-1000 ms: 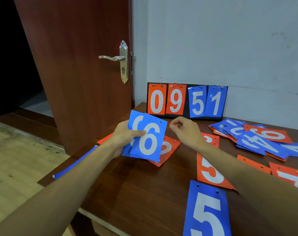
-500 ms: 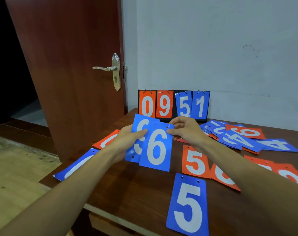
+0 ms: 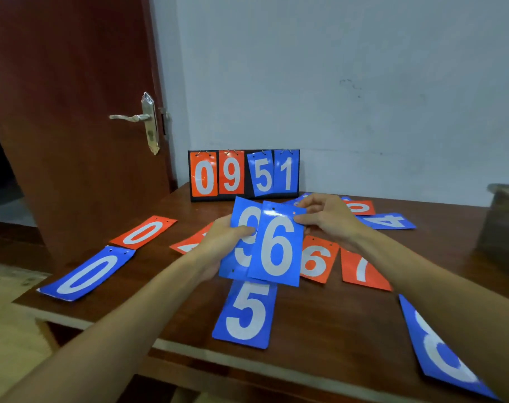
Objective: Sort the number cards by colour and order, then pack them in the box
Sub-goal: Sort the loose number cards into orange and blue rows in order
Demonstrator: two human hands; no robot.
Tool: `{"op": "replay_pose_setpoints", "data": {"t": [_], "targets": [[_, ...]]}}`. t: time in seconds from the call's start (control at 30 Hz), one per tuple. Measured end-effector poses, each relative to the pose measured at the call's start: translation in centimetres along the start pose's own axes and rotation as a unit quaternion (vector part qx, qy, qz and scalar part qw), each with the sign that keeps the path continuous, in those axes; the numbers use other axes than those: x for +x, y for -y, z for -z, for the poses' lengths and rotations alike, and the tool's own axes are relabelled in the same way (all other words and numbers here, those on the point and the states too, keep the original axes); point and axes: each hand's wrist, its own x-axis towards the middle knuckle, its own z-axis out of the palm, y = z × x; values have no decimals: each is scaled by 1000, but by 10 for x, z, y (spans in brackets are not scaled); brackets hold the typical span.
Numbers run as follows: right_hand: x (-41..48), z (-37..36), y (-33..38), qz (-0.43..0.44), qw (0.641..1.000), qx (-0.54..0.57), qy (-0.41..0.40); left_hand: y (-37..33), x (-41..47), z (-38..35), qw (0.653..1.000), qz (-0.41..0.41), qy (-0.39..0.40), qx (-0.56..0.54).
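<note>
The left hand [image 3: 221, 245] grips the blue stack [image 3: 243, 216], fingers curled; the right hand [image 3: 329, 222] pinches the 6 [image 3: 276, 251]. Square edges; keep numeric order.

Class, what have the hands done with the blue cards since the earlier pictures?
The right hand pinched the top corner of the blue rectangular 6 card, straightening it over the blue 9 card. The left hand kept its grip on that card; the black scoreboard stayed put.

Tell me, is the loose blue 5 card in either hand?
No, the blue 5 card lies flat on the table, while the left hand and right hand hold other blue cards.
</note>
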Motion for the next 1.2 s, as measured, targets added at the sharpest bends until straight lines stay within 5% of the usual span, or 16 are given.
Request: {"op": "replay_pose_setpoints", "data": {"t": [0.17, 0.4, 0.6, 0.7, 0.97, 1.2], "targets": [[-10, 46, -17, -21, 998, -23, -56, 7, 3, -45, 999, -26, 41, 18], [-2, 100, -53, -62, 987, -13, -145, 11, 36, -43, 996, -8, -76, 35], [22, 105, -72, -105, 978, -8, -182, 14, 65, -30, 994, 0, -68, 85], [22, 98, -72, -114, 986, -7, -125, 18, 74, -33, 993, 2, -41, 111], [-19, 66, -53, -105, 975, -87, 177, 28, 61, -49, 997, -16, -22, 69], [-54, 44, -48, -91, 947, -185, 247, 16, 36, -58, 999, -45, -21, 21]]}}
